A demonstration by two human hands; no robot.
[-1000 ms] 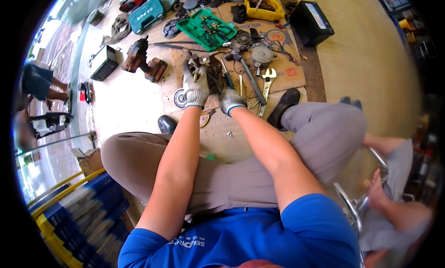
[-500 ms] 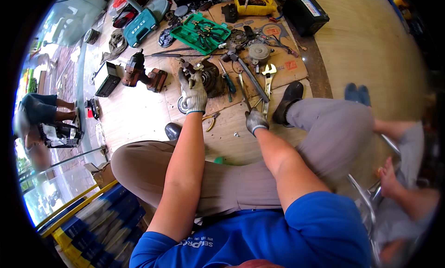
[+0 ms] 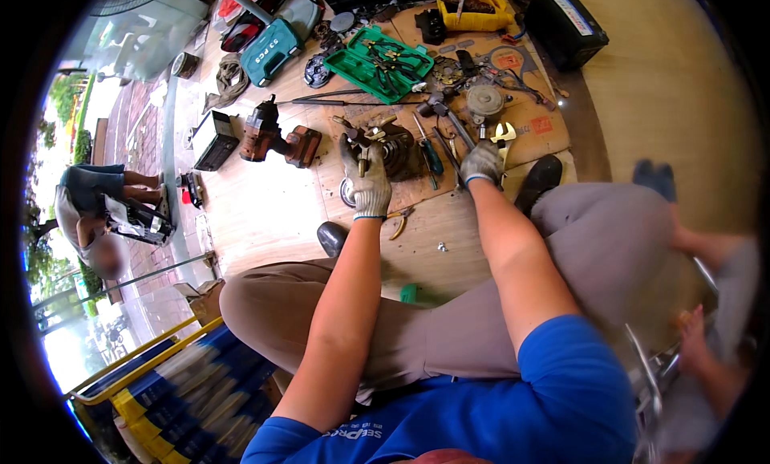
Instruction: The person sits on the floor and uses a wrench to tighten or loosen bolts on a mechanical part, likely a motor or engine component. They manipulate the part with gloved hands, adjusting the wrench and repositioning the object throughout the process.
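Note:
My left hand [image 3: 370,187], in a knitted work glove, is closed around a metal puller-like tool [image 3: 362,161] with brass-coloured ends. This tool sits against a dark, round, ribbed machine part [image 3: 399,149] on the cardboard. My right hand [image 3: 483,161], also gloved, is closed on the handle of a hammer [image 3: 457,129], whose head points away from me. A thin metal bar [image 3: 442,143] lies just left of the hammer. Beside it are a screwdriver with a teal handle [image 3: 433,157] and a long thin rod. An adjustable wrench [image 3: 504,135] lies right of my right hand.
An impact driver [image 3: 277,135] and a boxed battery [image 3: 214,141] stand left. Farther off are a green tool case [image 3: 381,63], a yellow container [image 3: 477,13] and a black battery [image 3: 565,27]. Pliers [image 3: 400,221] lie near my shoe. Another person sits at right; one bends outside at left.
My right hand has left the thin metal bar and moved forward onto the hammer's handle. My left hand stays at the puller-like tool. The whole view has shifted slightly.

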